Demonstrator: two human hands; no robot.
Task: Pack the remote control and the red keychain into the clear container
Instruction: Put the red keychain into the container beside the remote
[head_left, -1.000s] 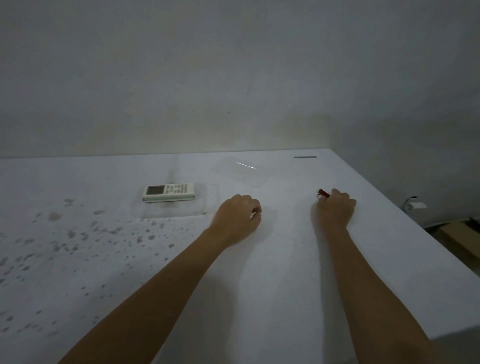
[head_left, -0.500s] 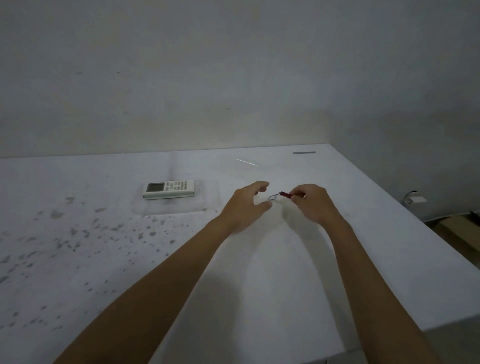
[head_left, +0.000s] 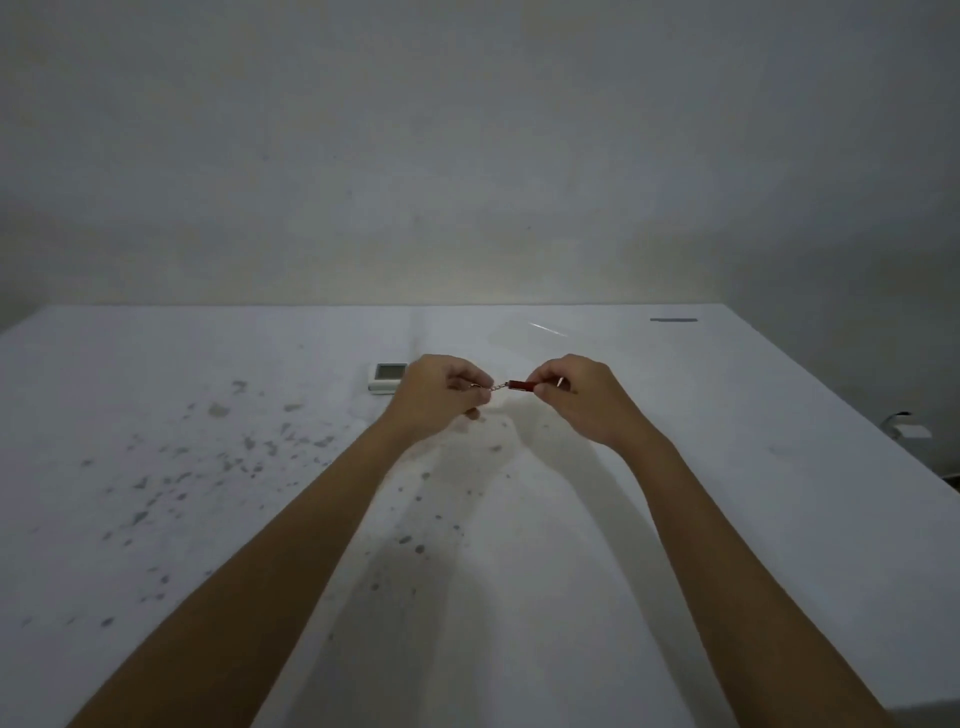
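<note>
- The red keychain (head_left: 521, 385) was held in the air above the white surface (head_left: 727, 467), stretched between the two hands.
- The right hand (head_left: 584, 400) was closed on the red body, pinching it with the fingertips; the left hand (head_left: 441, 397) was closed on the metal ring end, and the short chain hung between them.
- The keychain looked small and light. I judge the red body to be stiff and the chain loose, so the chain end would swing if only one hand held it. The red body seemed the best place to hold it, because it is wider than the thin ring.
- The remote control (head_left: 385, 376) lay flat on the surface just behind the left hand, and that hand hid a part of it. It looked like a rigid, light plastic piece, easy to take by its long sides.
- The clear container was very hard to see. Only a faint bright line (head_left: 548, 329) showed on the surface behind the hands, perhaps an edge of clear plastic, and I could not tell what it belonged to.
- Whether the remote control lay inside the container or beside it, I could not tell. The keychain was not yet packed.
</note>
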